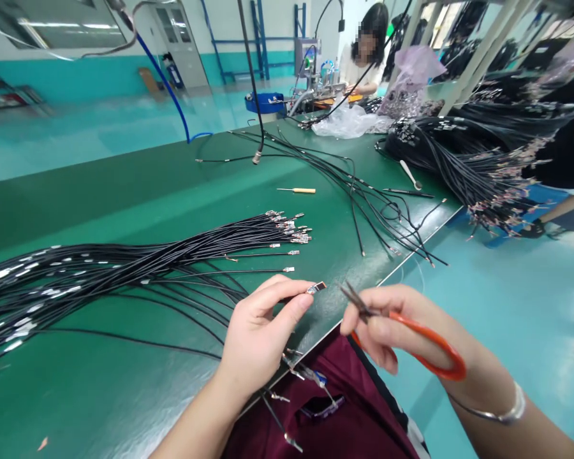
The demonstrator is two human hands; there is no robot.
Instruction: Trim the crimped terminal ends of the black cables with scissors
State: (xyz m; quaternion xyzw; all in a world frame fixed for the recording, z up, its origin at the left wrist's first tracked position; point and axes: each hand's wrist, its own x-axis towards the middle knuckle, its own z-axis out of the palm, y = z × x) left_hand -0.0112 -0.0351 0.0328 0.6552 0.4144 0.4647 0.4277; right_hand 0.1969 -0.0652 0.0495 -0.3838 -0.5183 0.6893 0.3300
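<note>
Near the front edge of the green table, my left hand (261,328) pinches the end of a black cable, where a small metal connector (317,288) sticks out past the thumb and forefinger. To its right, my right hand (387,325) is closed around orange-handled scissors (428,344). The blades are slightly parted and point toward the connector, with a gap between them. Behind my left hand lies a bundle of black cables (210,239) with metal-tipped ends. Several cable ends (280,396) hang over the table edge above my lap.
A screwdriver with a yellowish handle (303,190) lies mid-table, beside loose black cables (325,167). A white-handled brush (410,173) and a large cable bundle (469,153) are at the right. A cable hangs from above, ending in a connector (257,157). Another person (368,57) sits beyond.
</note>
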